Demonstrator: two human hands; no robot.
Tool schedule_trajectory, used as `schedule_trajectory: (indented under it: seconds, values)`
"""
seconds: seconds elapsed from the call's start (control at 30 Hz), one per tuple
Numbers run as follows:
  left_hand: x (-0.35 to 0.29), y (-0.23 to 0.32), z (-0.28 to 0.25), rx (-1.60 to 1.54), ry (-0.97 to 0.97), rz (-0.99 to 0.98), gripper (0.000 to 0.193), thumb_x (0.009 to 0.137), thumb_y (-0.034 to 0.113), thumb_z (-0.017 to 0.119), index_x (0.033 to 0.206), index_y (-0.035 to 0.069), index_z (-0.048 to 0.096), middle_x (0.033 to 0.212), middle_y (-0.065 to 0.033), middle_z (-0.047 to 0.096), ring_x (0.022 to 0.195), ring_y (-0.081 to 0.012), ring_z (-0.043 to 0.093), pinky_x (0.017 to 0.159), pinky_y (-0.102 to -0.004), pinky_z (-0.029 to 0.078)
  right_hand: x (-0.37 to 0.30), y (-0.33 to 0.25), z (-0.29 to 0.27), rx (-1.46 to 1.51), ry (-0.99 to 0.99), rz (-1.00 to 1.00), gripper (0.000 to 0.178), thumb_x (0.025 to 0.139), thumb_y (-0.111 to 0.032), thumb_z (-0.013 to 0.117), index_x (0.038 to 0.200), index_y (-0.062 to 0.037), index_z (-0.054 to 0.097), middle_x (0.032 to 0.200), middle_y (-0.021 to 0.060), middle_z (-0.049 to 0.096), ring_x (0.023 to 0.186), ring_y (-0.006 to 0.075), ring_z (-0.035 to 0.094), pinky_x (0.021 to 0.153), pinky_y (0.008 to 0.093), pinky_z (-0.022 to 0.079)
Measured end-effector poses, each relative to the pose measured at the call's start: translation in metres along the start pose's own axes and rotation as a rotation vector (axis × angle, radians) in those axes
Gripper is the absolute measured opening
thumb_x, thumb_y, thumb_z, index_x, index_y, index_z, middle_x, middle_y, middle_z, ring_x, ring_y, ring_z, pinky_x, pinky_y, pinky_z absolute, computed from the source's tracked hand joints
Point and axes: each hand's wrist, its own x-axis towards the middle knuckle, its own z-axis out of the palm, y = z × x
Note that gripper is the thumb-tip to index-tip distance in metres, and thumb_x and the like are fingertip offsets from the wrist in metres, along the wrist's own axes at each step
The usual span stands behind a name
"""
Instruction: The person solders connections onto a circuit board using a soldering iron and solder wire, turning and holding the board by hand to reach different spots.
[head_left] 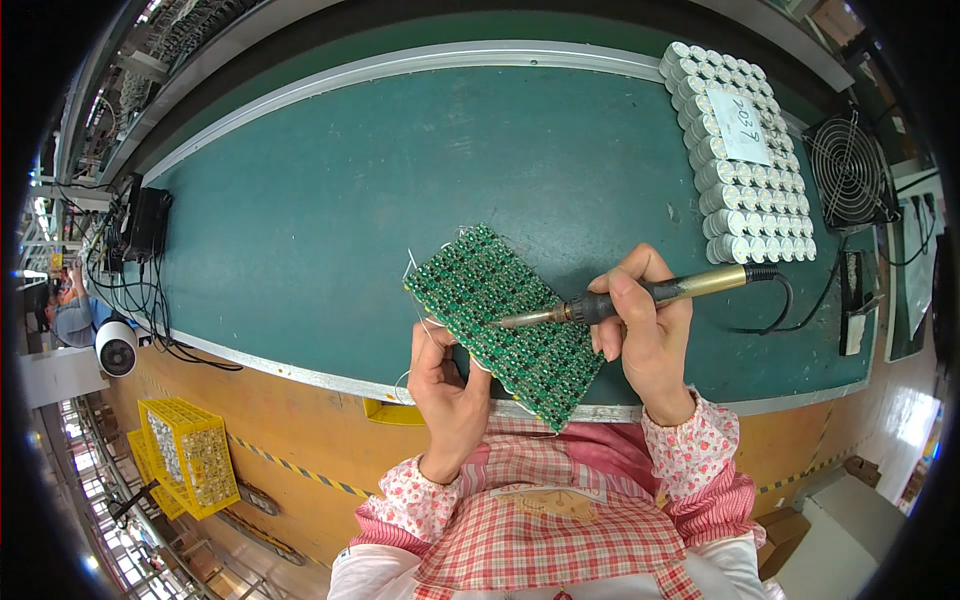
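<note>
Left hand (450, 385) is pinching the green circuit panel (488, 278) by its left edge, above the bench's (330, 200) front rim; right hand (648, 330) is gripping the soldering iron (705, 284) like a pen. Its tip (512, 320) is pointing mid-panel, contact too fine to tell. Good work here, I'd judge, is demanding a steady panel, light pressure, fingers clear of the metal!

Left hand (448, 400) grips green rectangular circuit-board panel (490, 270) by edge; right hand (648, 340) holds black-and-brass soldering iron (702, 285), tip at panel's face. Block of white cylinders (735, 190) on dark-green table (330, 200).
</note>
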Motion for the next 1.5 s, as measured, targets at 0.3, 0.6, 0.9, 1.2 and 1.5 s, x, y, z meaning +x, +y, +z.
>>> schedule_trajectory:
  seconds: [0.3, 0.6, 0.9, 1.2, 1.5]
  values:
    - [0.0, -0.003, 0.0, -0.01, 0.003, 0.033, 0.019, 0.084, -0.006, 0.069, 0.101, -0.002, 0.061, 0.108, -0.0055, 0.054, 0.099, -0.0126, 0.054, 0.086, -0.0231, 0.042, -0.001, 0.001, -0.001, 0.016, -0.008, -0.01, 0.023, 0.101, -0.02, 0.058, 0.088, -0.002, 0.054, 0.069, 0.0023, 0.058, 0.048, 0.0031, 0.046, 0.042, 0.0199, 0.034]
    - [0.0, -0.004, 0.0, -0.022, 0.012, 0.006, 0.018, 0.083, -0.006, 0.07, 0.099, -0.002, 0.061, 0.108, -0.0055, 0.055, 0.098, -0.0123, 0.054, 0.085, -0.0231, 0.043, 0.0, 0.0, 0.002, 0.011, 0.015, -0.022, 0.022, 0.101, -0.019, 0.057, 0.087, -0.003, 0.052, 0.071, 0.0033, 0.059, 0.048, 0.0031, 0.047, 0.042, 0.0197, 0.035]
    - [0.0, -0.003, 0.001, 0.011, 0.008, 0.032, 0.018, 0.084, -0.006, 0.07, 0.099, -0.002, 0.06, 0.107, -0.0047, 0.054, 0.095, -0.011, 0.055, 0.082, -0.0224, 0.044, -0.012, -0.005, -0.005, 0.045, 0.052, -0.098, 0.017, 0.1, -0.016, 0.056, 0.093, -0.0002, 0.054, 0.071, 0.0049, 0.06, 0.048, 0.0042, 0.047, 0.045, 0.0211, 0.038]
    - [0.005, -0.003, 0.003, -0.078, 0.014, 0.004, 0.017, 0.084, -0.005, 0.071, 0.097, -0.003, 0.06, 0.108, -0.0057, 0.055, 0.096, -0.0117, 0.055, 0.086, -0.0228, 0.043, -0.048, -0.012, -0.009, -0.825, -0.259, -0.551, 0.046, 0.078, -0.019, 0.081, 0.121, -0.0108, 0.065, 0.085, 0.0087, 0.06, 0.074, 0.025, 0.06, 0.062, 0.0339, 0.048]
    - [0.019, 0.001, -0.001, 0.065, -0.106, 0.108, 0.019, 0.083, -0.005, 0.07, 0.098, -0.003, 0.059, 0.111, -0.0088, 0.055, 0.099, -0.0155, 0.058, 0.089, -0.0267, 0.046, -0.061, -0.008, -0.006, -1.031, -0.133, -0.588, 0.043, 0.073, -0.008, 0.08, 0.113, -0.0073, 0.065, 0.089, 0.0123, 0.061, 0.074, 0.0296, 0.063, 0.064, 0.0374, 0.052]
